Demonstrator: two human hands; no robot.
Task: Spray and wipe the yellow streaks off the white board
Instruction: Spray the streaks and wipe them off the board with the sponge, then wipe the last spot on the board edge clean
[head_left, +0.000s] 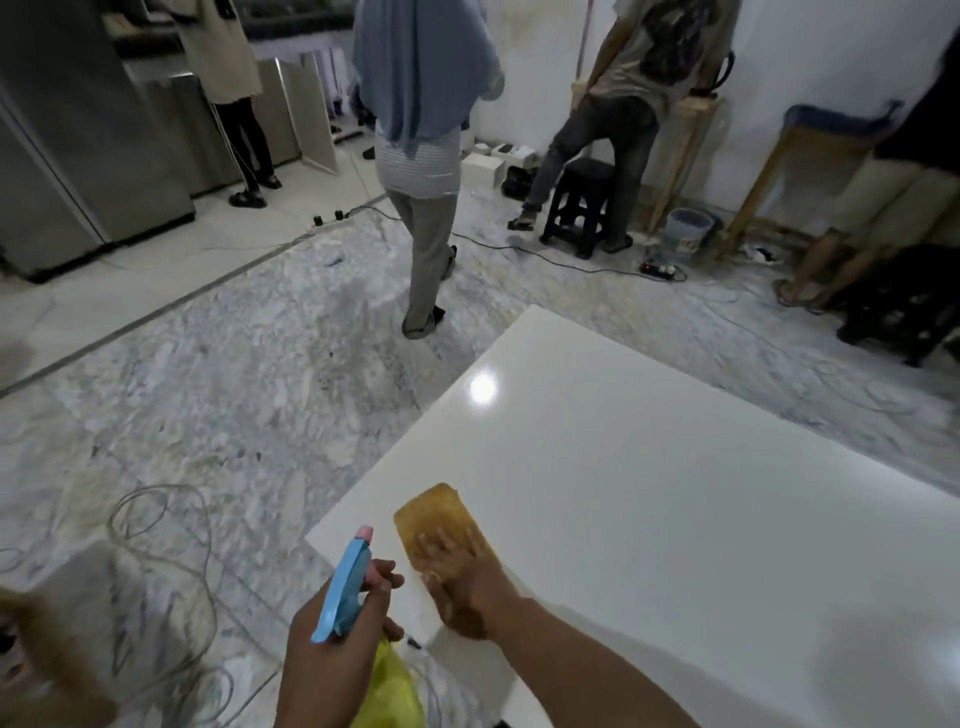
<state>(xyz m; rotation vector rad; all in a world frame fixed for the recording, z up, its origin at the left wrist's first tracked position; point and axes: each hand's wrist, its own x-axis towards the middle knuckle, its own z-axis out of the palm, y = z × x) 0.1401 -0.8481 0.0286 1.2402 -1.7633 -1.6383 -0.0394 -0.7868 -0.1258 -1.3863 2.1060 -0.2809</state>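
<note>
The right hand (457, 587) lies low in the middle of the frame, fingers straight and spread flat on a yellow-brown cloth (439, 519), pressing it to the near left corner of the white board (675, 519). The cloth is blurred. The board fills the lower right of the frame and runs up to a corner near the centre; its glossy face shows a bright lamp glare, and I cannot make out any yellow streaks on it.

Just left of that, the left hand (337, 639) has its fingers curled round the blue head of a spray bottle (345, 587), one finger at the pink trigger and the pink nozzle pointing up the frame. The bottle's yellow body hangs below the hand.

At lower left, loose pale cables (171, 571) coil on the marbled floor (234, 389) beside the board's edge. Further up, a person in a blue-grey shawl (423, 104) stands in the upper middle. Another person (618, 130) has one foot on a dark stool (579, 208) at upper right, with a small bucket (688, 228) and a power strip (660, 269) near it. A metal cabinet (78, 156) fills the upper left.
</note>
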